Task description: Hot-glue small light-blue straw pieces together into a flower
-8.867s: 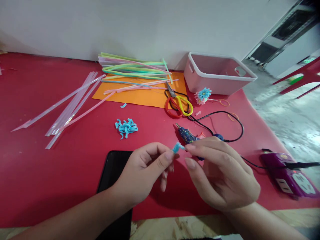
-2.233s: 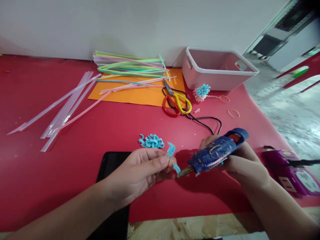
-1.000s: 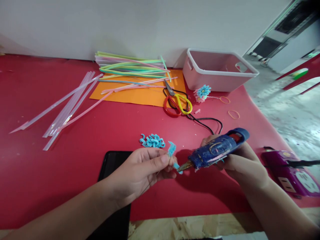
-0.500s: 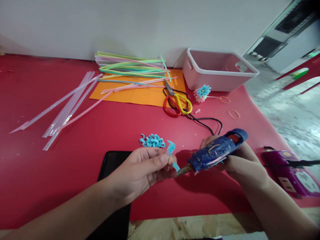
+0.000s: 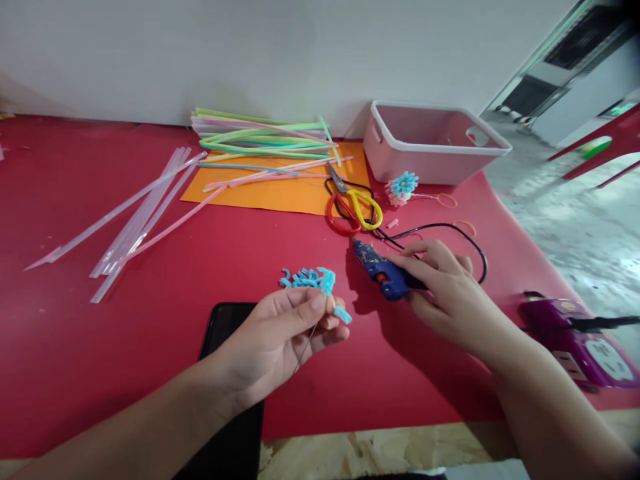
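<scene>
My left hand (image 5: 295, 333) pinches a short light-blue pipe cleaner piece (image 5: 343, 314) and a blue fuzzy tuft (image 5: 327, 280) on a thin wire (image 5: 306, 347). Behind those fingertips lies a small pile of curled blue pipe cleaner pieces (image 5: 299, 279), partly covered. My right hand (image 5: 443, 283) grips the handle of a dark-blue hot glue gun (image 5: 380, 270) low over the red table, its nozzle pointing away from me toward the scissors. I cannot tell whether the gun touches the table. Its black cord (image 5: 473, 235) loops behind my right hand.
Scissors (image 5: 354, 207) with red and yellow handles lie near an orange sheet (image 5: 250, 197) bearing pastel pipe cleaners (image 5: 265, 143). A pink bin (image 5: 435, 160), a finished flower (image 5: 404, 187), clear glue sticks (image 5: 145, 213), a phone (image 5: 227, 427) and a purple power strip (image 5: 575, 340) surround the work.
My right hand has carried the glue gun away from the left hand's blue piece and turned its nozzle away from me. My left hand has shifted slightly left.
</scene>
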The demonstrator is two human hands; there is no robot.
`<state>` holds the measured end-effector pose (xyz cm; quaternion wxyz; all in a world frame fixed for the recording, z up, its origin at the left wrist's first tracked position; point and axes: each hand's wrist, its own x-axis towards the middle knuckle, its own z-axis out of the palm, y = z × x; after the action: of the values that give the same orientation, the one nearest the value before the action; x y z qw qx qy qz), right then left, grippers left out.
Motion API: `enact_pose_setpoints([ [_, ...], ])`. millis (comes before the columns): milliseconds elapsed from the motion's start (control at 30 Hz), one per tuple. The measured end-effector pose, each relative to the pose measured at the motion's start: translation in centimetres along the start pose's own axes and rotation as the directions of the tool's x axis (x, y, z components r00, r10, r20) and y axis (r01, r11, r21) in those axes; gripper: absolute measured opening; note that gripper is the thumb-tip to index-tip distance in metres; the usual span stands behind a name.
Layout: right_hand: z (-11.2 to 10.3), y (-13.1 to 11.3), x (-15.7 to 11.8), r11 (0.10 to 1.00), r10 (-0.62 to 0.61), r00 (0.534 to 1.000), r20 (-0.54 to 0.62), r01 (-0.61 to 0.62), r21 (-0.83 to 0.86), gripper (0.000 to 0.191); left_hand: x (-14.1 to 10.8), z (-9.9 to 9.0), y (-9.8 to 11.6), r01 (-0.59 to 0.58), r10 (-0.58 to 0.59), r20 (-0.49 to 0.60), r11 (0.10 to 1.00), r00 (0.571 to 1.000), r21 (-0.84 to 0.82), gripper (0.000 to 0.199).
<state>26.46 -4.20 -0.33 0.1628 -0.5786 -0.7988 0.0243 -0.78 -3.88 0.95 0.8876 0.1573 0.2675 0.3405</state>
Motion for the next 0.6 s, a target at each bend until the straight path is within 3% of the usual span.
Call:
enact_pose_setpoints([
  [100, 0.3, -0.2, -0.1, 0.999, -0.019, 1.0, 0.023, 0.02, -0.05, 0.045, 0.0, 0.1, -0.1, -0.001, 0.001, -0.021, 1.0, 1.0, 0.017, 0.021],
  [200, -0.5, -1.9, 0.2, 0.997, -0.07, 0.989, -0.13, 0.064, -0.044, 0.036, 0.0, 0.2, -0.3, -0.031, 0.035, -0.065, 0.998, 0.997, 0.052, 0.021],
  [267, -1.3, -3.7, 0.5, 0.974, -0.2, 0.938, -0.283, 0.221, 0.044, 0.028, 0.1, 0.3, -0.4, -0.038, 0.045, -0.091, 0.996, 0.995, 0.082, 0.023],
  [333, -1.9, -5.6, 0.8, 0.884, -0.342, 0.875, -0.343, 0.423, 0.199, 0.027, 0.1, 0.4, -0.3, -0.028, 0.038, -0.102, 0.995, 0.994, 0.099, 0.024],
  [400, -2.2, -7.0, 1.1, 0.804, -0.397, 0.824, -0.405, 0.525, 0.279, 0.028, 0.0, 0.4, -0.3, -0.012, 0.022, -0.092, 0.995, 0.996, 0.101, 0.025],
  [467, -2.2, -7.7, 1.3, 0.779, -0.396, 0.801, -0.448, 0.552, 0.299, 0.024, -0.1, 0.3, -0.2, -0.007, 0.014, -0.073, 0.996, 0.997, 0.094, 0.025],
  [600, -2.0, -7.9, 1.5, 0.793, -0.377, 0.8, -0.467, 0.539, 0.283, 0.017, -0.3, 0.3, -0.2, 0.0, 0.008, -0.075, 0.995, 0.997, 0.095, 0.026],
])
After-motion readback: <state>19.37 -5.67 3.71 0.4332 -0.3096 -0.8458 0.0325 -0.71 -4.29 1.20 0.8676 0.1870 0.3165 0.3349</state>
